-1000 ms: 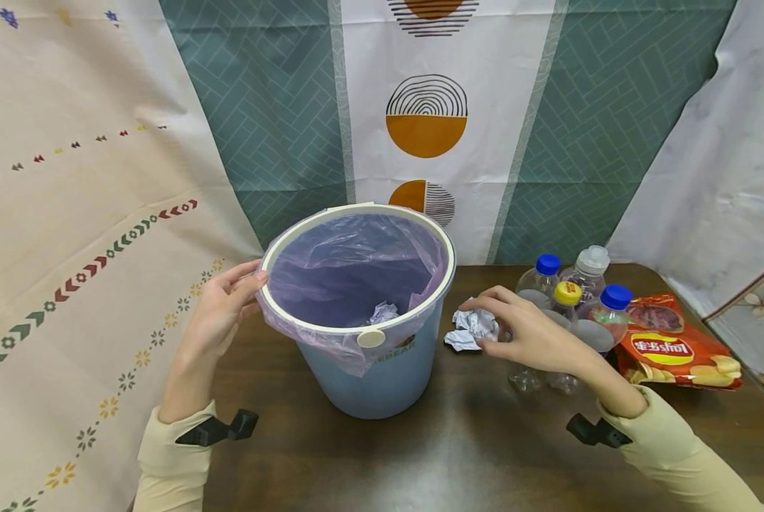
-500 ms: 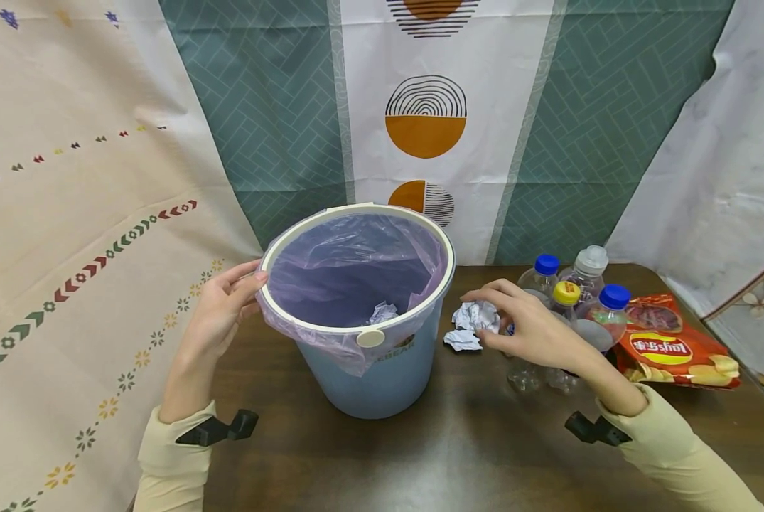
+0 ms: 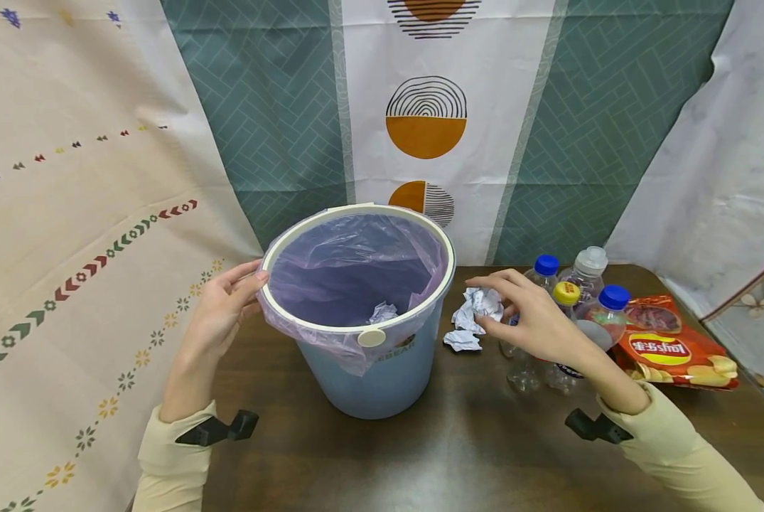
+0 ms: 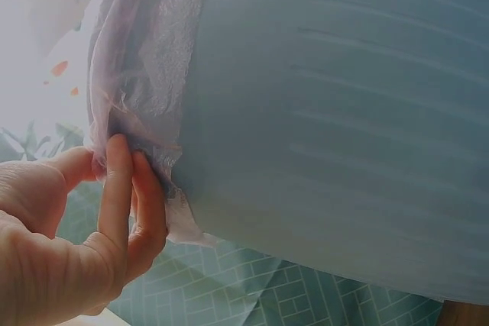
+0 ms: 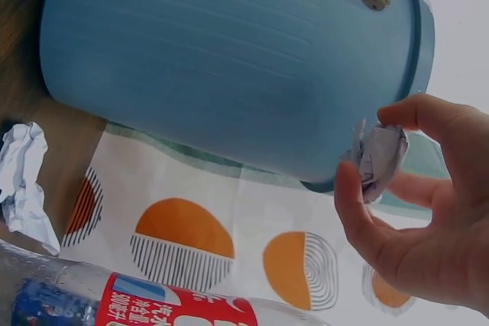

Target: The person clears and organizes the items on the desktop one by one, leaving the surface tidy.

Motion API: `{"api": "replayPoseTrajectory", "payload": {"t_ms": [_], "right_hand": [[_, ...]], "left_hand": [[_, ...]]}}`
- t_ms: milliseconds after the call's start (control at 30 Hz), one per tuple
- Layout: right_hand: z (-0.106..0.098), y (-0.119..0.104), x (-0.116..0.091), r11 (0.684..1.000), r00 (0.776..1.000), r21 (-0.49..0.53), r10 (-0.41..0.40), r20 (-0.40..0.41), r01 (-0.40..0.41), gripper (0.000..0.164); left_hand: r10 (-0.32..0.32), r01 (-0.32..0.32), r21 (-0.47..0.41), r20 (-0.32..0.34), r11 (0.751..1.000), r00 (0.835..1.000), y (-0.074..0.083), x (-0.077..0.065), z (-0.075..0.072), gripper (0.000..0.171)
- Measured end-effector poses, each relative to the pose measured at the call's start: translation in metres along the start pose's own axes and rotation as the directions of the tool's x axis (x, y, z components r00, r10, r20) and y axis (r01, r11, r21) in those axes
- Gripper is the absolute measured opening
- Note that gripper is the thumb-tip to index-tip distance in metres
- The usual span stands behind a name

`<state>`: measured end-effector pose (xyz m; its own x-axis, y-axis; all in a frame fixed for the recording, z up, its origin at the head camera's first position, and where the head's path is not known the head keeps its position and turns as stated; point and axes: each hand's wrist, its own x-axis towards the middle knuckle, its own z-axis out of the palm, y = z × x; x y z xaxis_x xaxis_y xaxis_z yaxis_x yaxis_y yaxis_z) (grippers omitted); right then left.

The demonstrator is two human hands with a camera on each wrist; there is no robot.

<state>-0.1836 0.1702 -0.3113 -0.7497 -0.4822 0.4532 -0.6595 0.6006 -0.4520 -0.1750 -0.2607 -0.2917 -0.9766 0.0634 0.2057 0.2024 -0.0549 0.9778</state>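
A light blue trash bin (image 3: 369, 384) with a white rim and a pinkish-purple bag liner (image 3: 356, 242) stands on the table. My left hand (image 3: 218, 309) grips the bin's rim on the left, the thumb on top and the fingers (image 4: 118, 181) on the outside over the liner. To the right of the bin, my right hand (image 3: 531, 320) pinches a crumpled paper ball (image 5: 383, 159) between thumb and fingers, raised off the table. Below it, more crumpled paper (image 3: 463, 340) lies on the tabletop. Inside the bin, another wad of paper (image 3: 383, 311) shows.
Several clear plastic bottles, one with a yellow cap (image 3: 567, 293), stand just right of my right hand. Beyond them lies a red Lay's chip bag (image 3: 676, 348). A patterned cloth (image 3: 279, 107) hangs behind the brown table (image 3: 471, 441).
My right hand has closed on a paper ball and lifted it slightly off the table. The left hand and the bin have stayed in place.
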Motion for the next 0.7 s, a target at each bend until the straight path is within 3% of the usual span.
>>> {"api": "replayPoseTrajectory", "payload": {"t_ms": [267,700], "right_hand": [[-0.005,-0.007,0.002,0.996,0.988,0.016,0.084,-0.132,-0.082,0.050],[-0.007,-0.016,0.016,0.996,0.957,0.060,0.084,-0.276,-0.070,0.051]], "left_hand": [[-0.009,0.009,-0.012,-0.001,1.000,1.000,-0.001,0.000,0.000,0.055],[-0.027,0.027,-0.012,-0.004,1.000,1.000,0.000,0.001,-0.002,0.058]]}}
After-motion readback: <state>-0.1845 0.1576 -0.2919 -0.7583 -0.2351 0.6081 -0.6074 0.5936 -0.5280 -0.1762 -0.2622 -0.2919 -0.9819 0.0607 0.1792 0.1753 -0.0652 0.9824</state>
